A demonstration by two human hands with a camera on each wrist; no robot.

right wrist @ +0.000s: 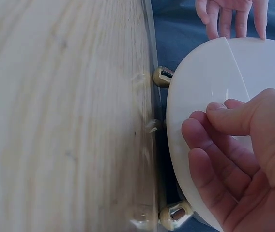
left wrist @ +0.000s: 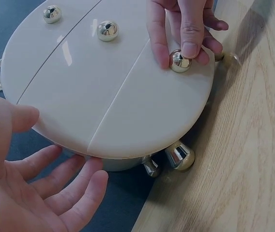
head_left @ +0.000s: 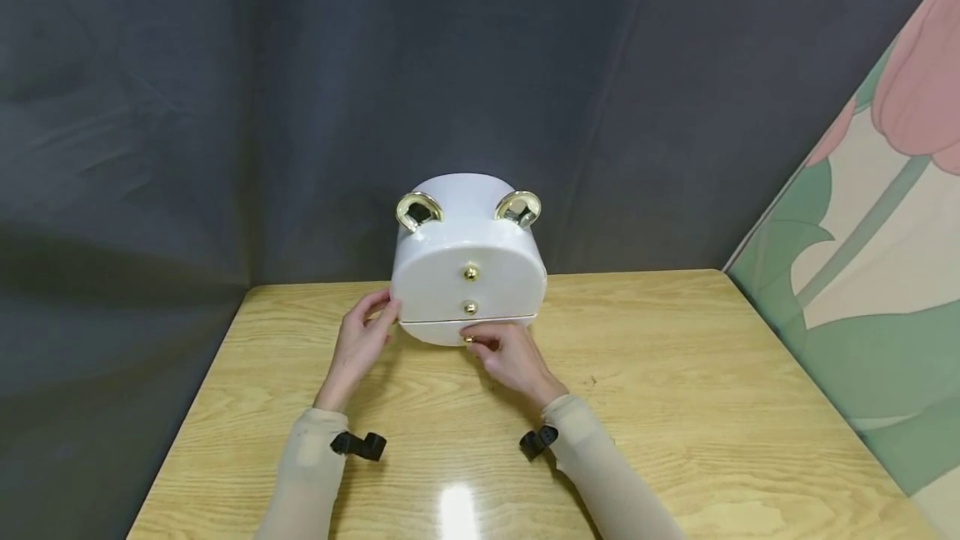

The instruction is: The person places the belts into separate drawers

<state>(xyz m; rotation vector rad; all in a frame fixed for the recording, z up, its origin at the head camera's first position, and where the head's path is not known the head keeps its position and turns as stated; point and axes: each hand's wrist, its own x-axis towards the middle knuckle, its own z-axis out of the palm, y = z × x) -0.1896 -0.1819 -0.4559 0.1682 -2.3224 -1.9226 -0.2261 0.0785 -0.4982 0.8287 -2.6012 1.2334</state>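
Observation:
A glossy white rounded storage box [head_left: 465, 207] with seams across its front stands near the back of the wooden table. Gold ball knobs run down its front in a column. My right hand [head_left: 513, 357] pinches the lowest knob [left wrist: 178, 63] between thumb and fingers; in the right wrist view that knob is hidden behind the fingers. On the other side, my left hand [head_left: 358, 348] touches the box's left edge with loosely extended fingers. The lowest front section [left wrist: 161, 106] looks flush with the one above it.
Two gold ring-like ears [head_left: 418, 211] rise from the box's top. Short gold feet [left wrist: 180, 155] support it underneath. A dark grey curtain [head_left: 480, 65] hangs directly behind, and a floral fabric [head_left: 862, 273] borders the wooden table [head_left: 675, 407] on the right.

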